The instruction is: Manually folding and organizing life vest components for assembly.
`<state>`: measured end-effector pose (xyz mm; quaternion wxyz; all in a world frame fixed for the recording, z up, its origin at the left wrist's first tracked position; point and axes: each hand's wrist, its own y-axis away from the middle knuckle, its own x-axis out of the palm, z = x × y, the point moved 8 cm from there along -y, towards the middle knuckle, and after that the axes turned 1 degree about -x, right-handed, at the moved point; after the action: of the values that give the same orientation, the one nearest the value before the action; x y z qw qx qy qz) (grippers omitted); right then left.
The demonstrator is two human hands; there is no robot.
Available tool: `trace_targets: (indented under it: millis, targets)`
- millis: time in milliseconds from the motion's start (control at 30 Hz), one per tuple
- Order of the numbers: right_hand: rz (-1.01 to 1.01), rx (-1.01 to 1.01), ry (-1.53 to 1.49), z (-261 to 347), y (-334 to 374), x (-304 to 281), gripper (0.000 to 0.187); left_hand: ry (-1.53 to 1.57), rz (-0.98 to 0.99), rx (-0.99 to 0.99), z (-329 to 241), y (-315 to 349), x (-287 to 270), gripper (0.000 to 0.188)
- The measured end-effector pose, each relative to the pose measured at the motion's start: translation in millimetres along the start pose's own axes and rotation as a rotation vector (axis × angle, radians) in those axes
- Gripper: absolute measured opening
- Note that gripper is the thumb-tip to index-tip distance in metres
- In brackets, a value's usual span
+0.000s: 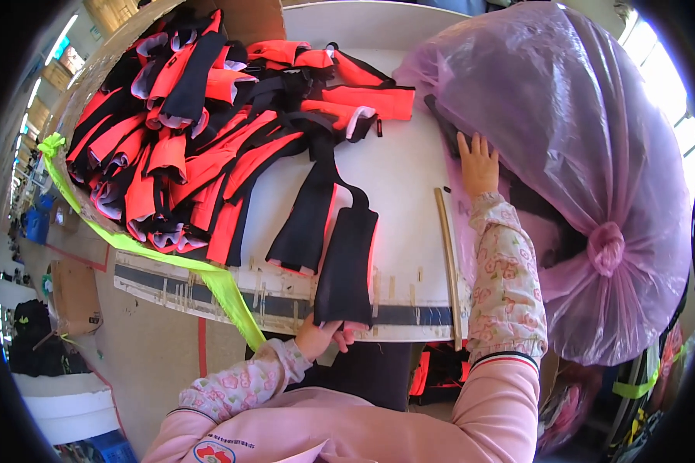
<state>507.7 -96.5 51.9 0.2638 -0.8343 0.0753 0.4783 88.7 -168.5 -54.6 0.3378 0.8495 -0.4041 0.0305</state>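
Observation:
My left hand (328,336) is closed on the lower end of a black fabric piece with an orange-red edge (346,266), at the table's front edge. This piece joins a second black flap (305,224) through a narrow strip that runs up to the pile (185,154) of orange-red and black fabric pieces. My right hand (479,163) lies with its fingers stretched out beside the large pink translucent bag (548,100). Its fingertips are close to a dark strip (443,127) at the bag's side; whether they touch it, I cannot tell.
A wooden stick (446,270) lies along the white table (417,224), left of my right forearm. The bag is knotted (606,248) and bulges over the table's right side. A bright yellow-green band (162,258) runs along the left edge. Cardboard (253,19) stands behind the pile.

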Motion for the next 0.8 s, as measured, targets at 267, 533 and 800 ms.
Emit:
trace_targets:
  millis: [267, 533, 800]
  targets:
    - [-0.037, 0.015, 0.153, -19.3, -24.9, 13.8, 0.049, -0.036, -0.001, -0.031, -8.8, 0.7, 4.6, 0.023]
    - [-0.146, -0.224, 0.036, -31.5, 51.8, -56.1, 0.041, -0.016, 0.030, 0.007, -3.3, -3.3, 1.0, 0.023]
    - [0.297, -0.161, -0.169, -42.7, 197.2, -82.9, 0.042, -0.019, 0.032, 0.034, -7.7, -1.6, 3.1, 0.029]
